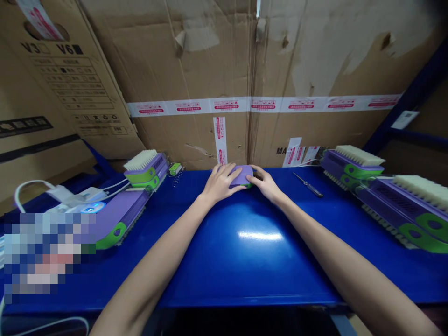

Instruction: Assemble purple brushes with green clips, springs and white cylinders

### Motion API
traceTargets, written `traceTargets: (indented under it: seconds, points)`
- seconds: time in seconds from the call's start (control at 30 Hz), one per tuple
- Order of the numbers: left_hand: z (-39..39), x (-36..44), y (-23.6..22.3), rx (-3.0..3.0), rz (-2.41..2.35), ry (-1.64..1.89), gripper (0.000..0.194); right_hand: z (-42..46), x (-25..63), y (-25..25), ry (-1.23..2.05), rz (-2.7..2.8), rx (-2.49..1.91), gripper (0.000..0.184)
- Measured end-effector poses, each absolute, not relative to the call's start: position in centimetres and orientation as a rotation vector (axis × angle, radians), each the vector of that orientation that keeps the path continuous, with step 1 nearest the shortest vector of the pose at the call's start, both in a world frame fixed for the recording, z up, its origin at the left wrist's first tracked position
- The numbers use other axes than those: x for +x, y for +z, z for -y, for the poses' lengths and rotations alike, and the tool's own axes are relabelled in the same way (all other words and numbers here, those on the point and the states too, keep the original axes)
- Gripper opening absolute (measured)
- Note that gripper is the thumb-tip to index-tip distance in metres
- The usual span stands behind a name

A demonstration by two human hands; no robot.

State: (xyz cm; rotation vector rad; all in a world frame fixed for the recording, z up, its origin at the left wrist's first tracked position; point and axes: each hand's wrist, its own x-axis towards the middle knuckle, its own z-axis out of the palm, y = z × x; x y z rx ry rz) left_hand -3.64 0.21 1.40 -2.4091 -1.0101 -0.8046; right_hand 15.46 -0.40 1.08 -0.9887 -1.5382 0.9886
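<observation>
At the back middle of the blue table, both hands are on a purple brush (242, 175) with green on its lower edge, much like the other brushes nearby. My left hand (223, 182) grips it from the left, its fingers over the purple top and the thumb along the near side. From the right, my right hand (265, 184) holds the other end, with the thumb on the near corner. Its underside is hidden. A slim screwdriver-like tool (308, 185) lies to the right of my right hand.
Brushes with cream bristles, one a stacked brush (149, 170), stand left; another brush stack (353, 165) and a larger brush (413, 210) stand right. A small green piece (175, 169) lies back left. White cables and a charger (66, 193) are at left. Cardboard (196, 70) walls the back.
</observation>
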Motion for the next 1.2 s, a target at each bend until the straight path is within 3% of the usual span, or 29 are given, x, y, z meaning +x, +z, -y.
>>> traceTargets:
  seconds: [0.43,0.57,0.7,0.9,1.2]
  points:
    - [-0.9,-5.5,0.9,-2.296,1.176,-0.865,0.048,-1.2,16.3,-0.2,1.024,1.264,-1.217,0.051]
    - [-1.1,-5.9,1.5,-2.354,1.161,-0.957,0.043,-1.1,16.3,-0.6,0.698,1.456,-1.284,0.056]
    - [-1.6,-8.7,2.6,-2.075,1.513,-1.076,0.037,-0.5,15.9,-0.7,0.341,1.65,-1.304,0.063]
    - [-2.3,-13.7,2.1,-1.608,2.057,-0.794,0.039,-0.2,16.0,-1.0,0.223,1.785,-1.291,0.064]
    - [-2.3,-14.4,1.1,-1.559,2.122,-0.524,0.038,-0.4,16.3,-1.0,0.244,1.8,-1.311,0.063]
